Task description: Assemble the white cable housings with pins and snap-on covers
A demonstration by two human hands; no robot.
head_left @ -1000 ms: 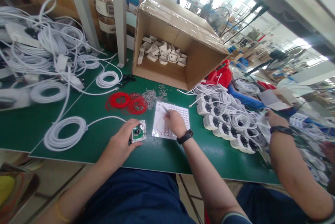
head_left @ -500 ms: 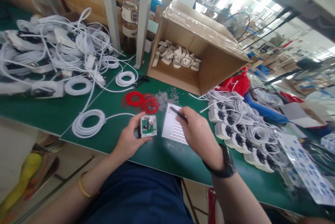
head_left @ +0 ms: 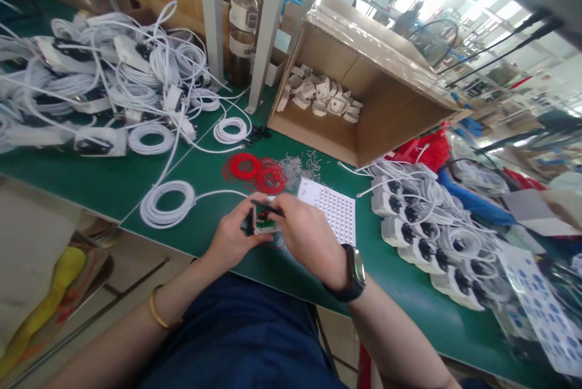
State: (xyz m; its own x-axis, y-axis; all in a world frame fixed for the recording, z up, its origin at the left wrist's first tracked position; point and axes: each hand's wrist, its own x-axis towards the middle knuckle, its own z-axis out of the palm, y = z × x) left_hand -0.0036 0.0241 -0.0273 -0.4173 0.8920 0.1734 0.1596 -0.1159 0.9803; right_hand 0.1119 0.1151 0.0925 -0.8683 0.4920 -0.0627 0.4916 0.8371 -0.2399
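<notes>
- The left hand (head_left: 230, 237) grips a small squarish housing (head_left: 265, 231) just over the near part of the green surface (head_left: 295, 280), its fingers set narrowly around the sides.
- The right hand (head_left: 309, 234) holds a slim dark tool (head_left: 267, 207) across the housing's open top, its fingers closed round the shaft; what the tip touches is hidden.
- The housing appears part assembled: a green circuit board shows inside and no cover is on. Whether every joint inside is made, I cannot tell.
- 1 smooth white cable runs from a round, neat coil (head_left: 167, 204) to beside the left hand; its join is hidden.
- A thin red wire shows beneath the right hand; more lies in loose, thread-like rings (head_left: 257, 172) beyond.
- Next to these rings, thin metallic pieces (head_left: 293, 169) are scattered, and a flat white sheet (head_left: 336, 213) carries rows of small round dots.
- Loose, pale, hollow shells (head_left: 322, 92) sit in a corrugated cardboard box (head_left: 313, 128) with glossy tape.
- Boxy white units with black round parts (head_left: 394, 231) stand in rows at right, among tangled cables.
</notes>
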